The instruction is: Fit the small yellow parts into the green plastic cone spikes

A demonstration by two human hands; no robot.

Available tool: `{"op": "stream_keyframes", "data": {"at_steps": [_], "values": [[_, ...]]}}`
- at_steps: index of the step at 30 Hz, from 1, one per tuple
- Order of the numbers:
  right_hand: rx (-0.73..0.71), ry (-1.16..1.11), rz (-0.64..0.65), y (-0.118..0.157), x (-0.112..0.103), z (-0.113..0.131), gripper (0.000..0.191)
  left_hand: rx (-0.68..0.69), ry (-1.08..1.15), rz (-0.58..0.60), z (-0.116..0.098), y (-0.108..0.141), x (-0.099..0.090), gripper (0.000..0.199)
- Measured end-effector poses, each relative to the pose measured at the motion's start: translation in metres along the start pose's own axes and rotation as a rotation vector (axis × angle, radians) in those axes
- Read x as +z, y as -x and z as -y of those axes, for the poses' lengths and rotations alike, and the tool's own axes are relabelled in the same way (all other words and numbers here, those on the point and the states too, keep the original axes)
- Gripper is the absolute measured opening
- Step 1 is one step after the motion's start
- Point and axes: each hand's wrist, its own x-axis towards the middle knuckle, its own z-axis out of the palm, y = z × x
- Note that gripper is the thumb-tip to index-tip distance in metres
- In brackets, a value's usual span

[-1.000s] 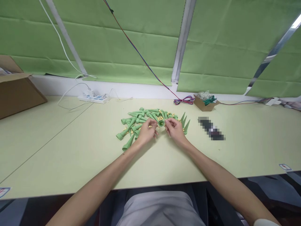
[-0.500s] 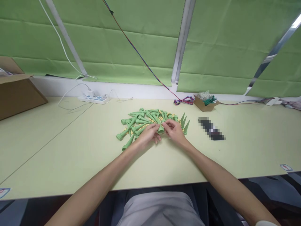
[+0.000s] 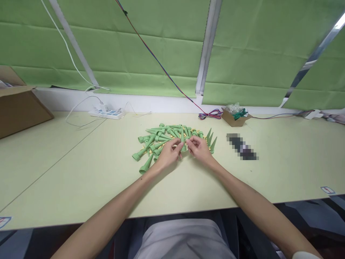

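Note:
Between my hands a green cone-shaped spike [image 3: 182, 134] points up and away from me, its wider end toward me. My left hand [image 3: 170, 151] is closed on this spike with thumb and fingers. Close beside it on the right, my right hand [image 3: 198, 148] is pinched; whatever is between its fingertips is too small to make out. Several more green spikes [image 3: 147, 148] lie in a pile behind and left of my hands, with small yellow pieces among them. A few pointed green spikes [image 3: 213, 143] stick out right of my right hand.
A small cardboard box [image 3: 234, 119] with clear plastic and green items stands at the back, beside coiled red-blue wire [image 3: 210, 114]. A blurred dark object [image 3: 242, 146] lies to the right. A power strip [image 3: 107, 113] and a large cardboard box [image 3: 23, 108] are at the left.
The spike in my left hand has tilted more upright, and my left fingers have curled in around it. My right hand has stayed nearly in place.

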Motion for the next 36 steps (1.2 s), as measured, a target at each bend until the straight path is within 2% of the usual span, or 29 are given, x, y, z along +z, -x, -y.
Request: {"op": "stream_keyframes", "data": {"at_steps": [8,13,19,27,31,34,36], "values": [[0.027,-0.001,0.014,-0.001,-0.001,-0.002,0.045,0.098,-0.242,-0.058,0.002,0.002,0.000,0.027],[0.093,-0.063,0.020,0.000,0.001,0.000,0.047,0.137,-0.304,-0.100,0.006,0.001,0.000,0.024],[0.164,-0.139,0.017,-0.002,0.003,-0.003,0.046,0.206,-0.358,-0.082,0.012,0.000,-0.001,0.025],[0.356,-0.256,-0.026,-0.002,0.006,-0.003,0.030,0.342,-0.495,-0.052,0.013,0.002,-0.001,0.028],[0.327,-0.270,-0.079,-0.002,0.006,-0.004,0.037,0.267,-0.439,-0.102,0.012,0.003,0.002,0.031],[0.238,-0.265,-0.148,-0.004,0.004,-0.005,0.046,0.120,-0.288,-0.145,0.008,0.002,0.003,0.034],[0.187,-0.251,-0.196,-0.005,0.002,-0.005,0.049,-0.014,-0.157,-0.128,0.005,0.000,0.004,0.035]]}}
